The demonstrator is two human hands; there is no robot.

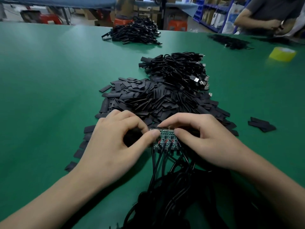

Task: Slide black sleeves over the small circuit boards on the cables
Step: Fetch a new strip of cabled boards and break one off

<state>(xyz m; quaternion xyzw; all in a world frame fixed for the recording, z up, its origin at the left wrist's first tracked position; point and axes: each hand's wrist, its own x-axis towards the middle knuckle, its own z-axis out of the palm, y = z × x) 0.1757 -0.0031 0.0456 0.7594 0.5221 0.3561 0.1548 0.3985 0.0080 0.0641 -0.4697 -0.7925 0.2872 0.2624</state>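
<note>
Green matting covers the counter, and near its front edge both hands meet over a row of small green circuit boards lying side by side. The left hand pinches the left end of the row, its fingers curled in with the thumb on top. Something dark sits under its palm, too blurred to tell what. The right hand grips the right end in the same way, its fingers bent narrow around the boards. Thin black cables run from the boards towards the person and gather in a tangle at the bottom of the view.

Just beyond the hands lies a wide pile of flat black sleeves. A heap of black cables with USB plugs touches its far side. A few loose sleeves lie apart to the right. Farther off are a second cable heap, a yellow roll of tape and another person at the counter's far corner.
</note>
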